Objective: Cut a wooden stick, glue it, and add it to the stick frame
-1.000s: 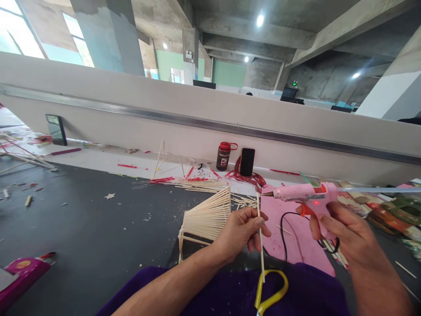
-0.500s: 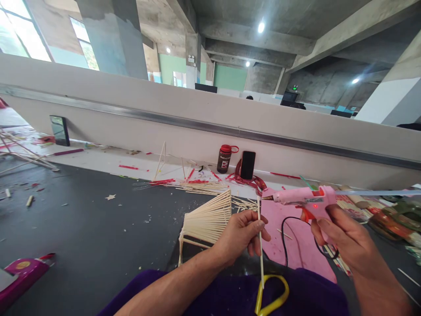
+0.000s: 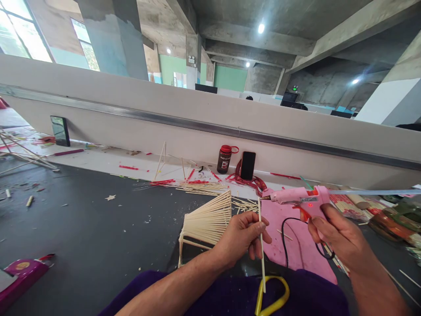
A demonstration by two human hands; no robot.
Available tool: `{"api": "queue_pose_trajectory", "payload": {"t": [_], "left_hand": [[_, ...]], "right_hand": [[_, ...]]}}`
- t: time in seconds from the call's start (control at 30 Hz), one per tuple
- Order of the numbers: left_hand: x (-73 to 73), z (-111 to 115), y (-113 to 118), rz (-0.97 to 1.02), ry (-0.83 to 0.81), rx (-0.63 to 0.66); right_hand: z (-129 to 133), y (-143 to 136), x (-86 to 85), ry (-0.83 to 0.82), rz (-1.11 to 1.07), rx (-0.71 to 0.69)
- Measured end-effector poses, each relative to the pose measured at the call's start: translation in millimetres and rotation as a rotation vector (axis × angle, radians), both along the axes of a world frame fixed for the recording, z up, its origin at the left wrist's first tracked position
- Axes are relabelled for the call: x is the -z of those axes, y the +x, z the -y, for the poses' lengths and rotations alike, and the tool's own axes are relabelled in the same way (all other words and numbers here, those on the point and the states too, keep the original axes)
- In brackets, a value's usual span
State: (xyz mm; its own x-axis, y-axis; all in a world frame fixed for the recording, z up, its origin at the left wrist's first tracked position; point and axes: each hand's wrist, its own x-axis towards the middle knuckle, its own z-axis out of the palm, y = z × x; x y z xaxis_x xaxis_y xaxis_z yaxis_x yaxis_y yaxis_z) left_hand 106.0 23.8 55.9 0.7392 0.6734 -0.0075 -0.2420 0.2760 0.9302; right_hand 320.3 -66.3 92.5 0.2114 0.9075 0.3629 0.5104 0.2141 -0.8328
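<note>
Between thumb and fingers, my left hand [image 3: 245,235] pinches a thin wooden stick [image 3: 262,259], held nearly upright. My right hand [image 3: 340,235] is wrapped round the handle of a pink hot glue gun [image 3: 296,196] with a red light on its side. The gun's nozzle points left and is at the stick's top end; whether they touch I cannot tell. A fan-shaped structure of many wooden sticks [image 3: 205,221] stands just left of my left hand, partly hidden by my forearm. Yellow scissor handles [image 3: 284,294] lie in my lap, below the stick's lower end.
A pink mat [image 3: 296,245] with a black cable lies under the glue gun. Loose sticks [image 3: 245,204] are behind my left hand. A bottle with a red lid [image 3: 224,159] and a phone [image 3: 247,165] stand by the partition. A magenta tool [image 3: 23,276] lies at left.
My right hand has brought the glue gun slightly left, so its nozzle is closer to the stick's top. The left hand and stick have barely shifted.
</note>
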Motion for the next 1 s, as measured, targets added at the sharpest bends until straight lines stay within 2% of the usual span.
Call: {"api": "queue_pose_trajectory", "payload": {"t": [0.43, 1.0], "left_hand": [[1.4, -0.7, 0.2, -0.009, 0.002, -0.011], [3.1, -1.5, 1.4, 0.001, 0.004, -0.016]], "right_hand": [[0.7, -5.4, -1.7, 0.006, 0.025, 0.041], [-1.2, -1.5, 3.6, 0.008, 0.027, 0.015]]}}
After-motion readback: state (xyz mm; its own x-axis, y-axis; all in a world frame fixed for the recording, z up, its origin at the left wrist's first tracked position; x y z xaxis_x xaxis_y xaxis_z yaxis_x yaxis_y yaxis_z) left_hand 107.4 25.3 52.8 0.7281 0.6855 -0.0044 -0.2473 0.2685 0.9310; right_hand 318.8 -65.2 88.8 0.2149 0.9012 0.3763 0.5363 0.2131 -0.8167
